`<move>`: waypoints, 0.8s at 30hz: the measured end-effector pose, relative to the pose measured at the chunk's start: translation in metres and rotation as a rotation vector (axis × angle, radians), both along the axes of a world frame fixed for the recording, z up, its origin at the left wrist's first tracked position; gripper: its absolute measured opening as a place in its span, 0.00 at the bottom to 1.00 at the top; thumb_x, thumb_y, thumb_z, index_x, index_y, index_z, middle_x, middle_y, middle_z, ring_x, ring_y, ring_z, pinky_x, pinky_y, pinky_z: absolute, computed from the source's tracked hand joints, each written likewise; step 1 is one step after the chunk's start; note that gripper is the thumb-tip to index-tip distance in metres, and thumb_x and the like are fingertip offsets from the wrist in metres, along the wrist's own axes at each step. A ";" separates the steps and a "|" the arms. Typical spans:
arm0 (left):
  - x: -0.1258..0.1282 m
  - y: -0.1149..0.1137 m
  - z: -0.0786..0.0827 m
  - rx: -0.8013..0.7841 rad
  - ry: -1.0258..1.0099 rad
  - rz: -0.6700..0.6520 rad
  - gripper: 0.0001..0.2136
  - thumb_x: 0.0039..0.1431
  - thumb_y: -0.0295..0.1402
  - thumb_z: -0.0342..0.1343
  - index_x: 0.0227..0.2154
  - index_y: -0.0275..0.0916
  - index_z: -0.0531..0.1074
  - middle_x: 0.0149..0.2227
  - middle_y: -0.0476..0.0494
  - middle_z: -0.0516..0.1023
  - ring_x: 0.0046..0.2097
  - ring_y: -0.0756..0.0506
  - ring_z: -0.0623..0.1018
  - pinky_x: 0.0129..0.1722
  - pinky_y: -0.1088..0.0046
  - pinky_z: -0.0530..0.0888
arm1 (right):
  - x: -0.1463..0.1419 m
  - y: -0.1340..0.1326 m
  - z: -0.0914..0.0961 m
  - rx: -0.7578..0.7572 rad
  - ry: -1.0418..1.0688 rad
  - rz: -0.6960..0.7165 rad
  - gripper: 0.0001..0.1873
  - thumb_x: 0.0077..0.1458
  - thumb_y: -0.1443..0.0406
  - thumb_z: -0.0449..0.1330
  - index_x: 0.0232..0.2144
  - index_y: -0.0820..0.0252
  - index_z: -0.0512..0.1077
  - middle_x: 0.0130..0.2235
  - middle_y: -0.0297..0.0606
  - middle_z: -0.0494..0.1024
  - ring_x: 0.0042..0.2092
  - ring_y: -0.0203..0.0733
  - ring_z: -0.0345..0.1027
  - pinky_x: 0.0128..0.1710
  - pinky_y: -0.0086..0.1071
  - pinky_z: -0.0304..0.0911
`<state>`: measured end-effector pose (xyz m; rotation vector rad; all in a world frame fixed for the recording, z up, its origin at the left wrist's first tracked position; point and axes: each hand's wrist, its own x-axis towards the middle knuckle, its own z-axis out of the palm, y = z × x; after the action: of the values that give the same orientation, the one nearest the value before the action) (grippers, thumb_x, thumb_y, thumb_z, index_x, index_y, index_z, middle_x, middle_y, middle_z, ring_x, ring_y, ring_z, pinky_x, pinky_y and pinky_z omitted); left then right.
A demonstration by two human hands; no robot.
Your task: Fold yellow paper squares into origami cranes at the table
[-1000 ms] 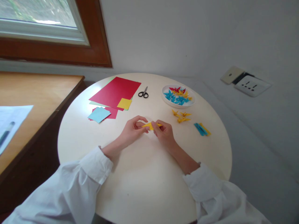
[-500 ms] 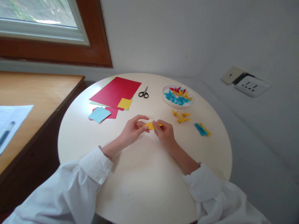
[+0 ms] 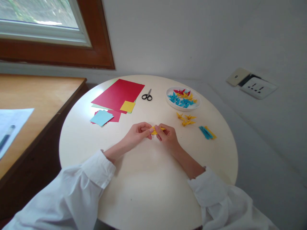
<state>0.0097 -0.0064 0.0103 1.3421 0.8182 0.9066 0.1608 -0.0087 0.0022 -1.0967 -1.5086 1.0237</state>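
A small folded yellow paper piece [image 3: 157, 129] is pinched between both my hands at the middle of the round white table [image 3: 148, 179]. My left hand [image 3: 137, 133] grips its left end with thumb and fingertips closed. My right hand [image 3: 168, 137] holds its right end, fingers curled over it. Most of the paper is hidden by my fingers. Both hands rest low, just above the tabletop.
Red sheets [image 3: 118, 92], a yellow square [image 3: 128, 106] and a blue square [image 3: 102, 117] lie at the back left. Black scissors [image 3: 147, 95], a white dish [image 3: 183, 106] of folded paper figures, loose yellow figures [image 3: 186, 119] and blue-yellow strips [image 3: 207, 132] lie right. A wooden desk [image 3: 35, 95] stands left.
My left fingers, raised before, have closed down onto the yellow paper. Both hands have drawn closer together, covering more of the piece.
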 end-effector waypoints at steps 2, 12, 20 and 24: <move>0.001 0.000 0.000 0.030 0.044 -0.048 0.12 0.54 0.40 0.53 0.28 0.34 0.71 0.27 0.46 0.73 0.30 0.51 0.72 0.34 0.73 0.70 | -0.001 -0.001 0.000 0.004 -0.022 0.023 0.25 0.49 0.48 0.54 0.13 0.59 0.58 0.14 0.26 0.57 0.17 0.28 0.48 0.17 0.27 0.44; 0.003 0.000 -0.002 0.042 0.052 -0.097 0.14 0.56 0.41 0.49 0.27 0.35 0.71 0.28 0.45 0.73 0.29 0.51 0.70 0.31 0.75 0.68 | -0.001 0.000 -0.002 -0.042 -0.021 0.102 0.24 0.51 0.49 0.51 0.14 0.58 0.59 0.13 0.27 0.59 0.18 0.30 0.52 0.19 0.27 0.50; 0.001 -0.004 0.008 0.105 0.177 -0.073 0.12 0.57 0.38 0.48 0.25 0.35 0.68 0.25 0.49 0.71 0.26 0.53 0.66 0.26 0.78 0.63 | -0.001 -0.001 -0.002 -0.046 -0.022 0.145 0.22 0.52 0.52 0.51 0.15 0.59 0.61 0.14 0.28 0.61 0.18 0.30 0.53 0.20 0.28 0.51; 0.001 -0.004 0.008 0.132 0.225 -0.034 0.13 0.57 0.39 0.47 0.24 0.35 0.68 0.23 0.50 0.68 0.23 0.54 0.62 0.22 0.79 0.59 | 0.000 0.001 -0.002 -0.056 0.042 0.081 0.17 0.49 0.54 0.55 0.18 0.59 0.64 0.16 0.28 0.65 0.19 0.30 0.57 0.21 0.27 0.54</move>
<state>0.0105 -0.0101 0.0180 1.5890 0.9169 0.8033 0.1603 -0.0075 -0.0001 -1.0536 -1.5083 1.1440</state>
